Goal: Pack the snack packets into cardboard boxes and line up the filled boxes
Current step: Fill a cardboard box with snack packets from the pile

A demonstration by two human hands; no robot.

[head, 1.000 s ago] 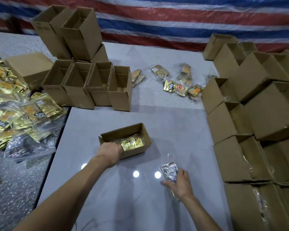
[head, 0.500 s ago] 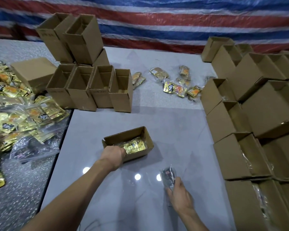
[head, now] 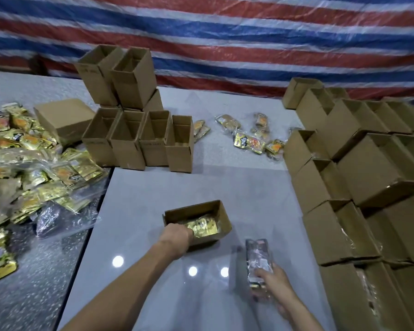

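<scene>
1. Centrally, at the table's 6 o'clock, the left hand gripped the near-left rim of a small open-topped brown cardboard box. The fingers dipped inside and were mostly hidden.
2. Likely reason: this pinned the box on the glossy pale grey table so it wouldn't slide while being loaded.
3. Flat gold foil snack packets already lay in the box bottom, at the hand's 2 o'clock, just beside the fingers; whether they touched, can't tell.
4. The right hand was closed around the near end of a clear-wrapped silvery packet bundle.
5. The bundle stuck out from the grip toward 11 o'clock, its long axis pointing roughly at the box. Most of it lay beyond the fingers, and whether it touched the table was unclear.
6. Judged: holding it by the tail end left the front free to go into the box first. The box lay near, at the bundle's 11 o'clock, not touching.
7. A heap of loose gold packets sat at 9 o'clock as supply, and upright empty brown boxes stood at 11 o'clock.
8. Stacked brown boxes with plastic showing filled the 3 o'clock side, probably the finished row.
9. Judged stage: box part-filled, not yet lined up.
</scene>
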